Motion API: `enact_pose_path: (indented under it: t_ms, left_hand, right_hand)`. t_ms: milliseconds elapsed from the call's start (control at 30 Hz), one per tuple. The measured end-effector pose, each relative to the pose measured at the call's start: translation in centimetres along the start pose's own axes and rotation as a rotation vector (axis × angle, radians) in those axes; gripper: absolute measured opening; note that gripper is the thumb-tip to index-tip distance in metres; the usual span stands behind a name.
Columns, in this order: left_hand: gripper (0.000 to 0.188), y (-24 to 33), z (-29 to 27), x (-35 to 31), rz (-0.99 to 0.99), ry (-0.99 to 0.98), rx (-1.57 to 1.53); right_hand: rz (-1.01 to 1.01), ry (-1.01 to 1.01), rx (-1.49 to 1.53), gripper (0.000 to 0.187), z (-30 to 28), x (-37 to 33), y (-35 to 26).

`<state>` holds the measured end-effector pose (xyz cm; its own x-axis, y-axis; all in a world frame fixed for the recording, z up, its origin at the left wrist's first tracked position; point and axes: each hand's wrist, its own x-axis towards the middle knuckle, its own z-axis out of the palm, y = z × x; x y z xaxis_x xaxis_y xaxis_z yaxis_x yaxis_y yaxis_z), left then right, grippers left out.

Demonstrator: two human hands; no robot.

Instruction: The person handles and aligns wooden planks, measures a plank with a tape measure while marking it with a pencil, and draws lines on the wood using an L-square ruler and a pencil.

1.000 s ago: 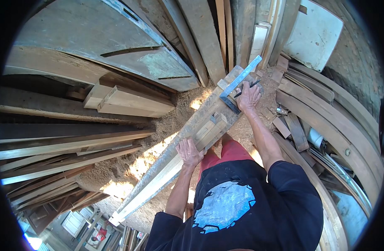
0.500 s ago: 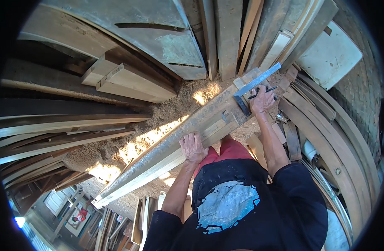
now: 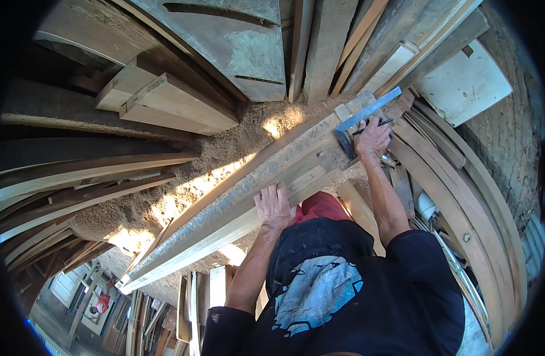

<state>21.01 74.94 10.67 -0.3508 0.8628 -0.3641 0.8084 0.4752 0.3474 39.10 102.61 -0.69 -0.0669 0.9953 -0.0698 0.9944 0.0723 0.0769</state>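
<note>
A long pale wooden beam (image 3: 216,255) runs diagonally from the lower left to the upper right, with a mortise (image 3: 320,156) cut near its right part. My left hand (image 3: 273,204) lies palm down on the beam, holding nothing, its fingers stretched over the top. At the right end a try square (image 3: 367,111), with a bluish metal blade and a dark stock, lies across the wood. Beside its corner, my right hand (image 3: 373,139) is closed with a dark pen or pencil (image 3: 386,122) between the fingers. That hand's fingertips touch or nearly touch the square; partly hidden.
Sawdust (image 3: 219,157) covers the floor beyond the beam. Stacked boards (image 3: 177,104) stand at the left, upright planks (image 3: 326,53) at the far side. Curved timbers (image 3: 456,204) and a white panel (image 3: 465,83) lie at the right. Another person (image 3: 100,304) appears far off at lower left.
The whole view has shifted slightly. Both hands stay at about the same places on the beam, and the pen and the square look nearly unmoved.
</note>
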Motion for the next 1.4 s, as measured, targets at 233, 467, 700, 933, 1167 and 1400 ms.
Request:
enact_pose_path:
  t_ms: [233, 467, 700, 933, 1167, 1400]
  left_hand:
    - [0.077, 0.1, -0.1, 0.1, -0.015, -0.019, 0.008]
    - [0.075, 0.1, -0.1, 0.0, -0.026, -0.040, 0.009]
    - [0.082, 0.2, 0.0, 0.0, -0.008, 0.022, -0.006]
    - [0.081, 0.2, 0.0, 0.0, -0.004, 0.017, 0.000]
    - [0.081, 0.3, -0.2, -0.3, -0.026, -0.056, 0.023]
    - [0.081, 0.2, -0.1, -0.2, -0.001, -0.025, 0.019]
  right_hand:
    - [0.020, -0.070, 0.014, 0.032, 0.0, 0.1, 0.1]
    - [0.037, -0.092, 0.020, 0.031, 0.1, 0.2, 0.0]
    - [0.039, -0.070, -0.005, 0.031, 0.1, 0.1, 0.0]
    - [0.026, -0.058, -0.006, 0.031, 0.2, 0.3, 0.2]
    - [-0.031, -0.078, 0.380, 0.036, -3.2, 0.2, 1.3]
    - [-0.040, 0.070, 0.303, 0.034, -4.0, 1.3, 2.3]
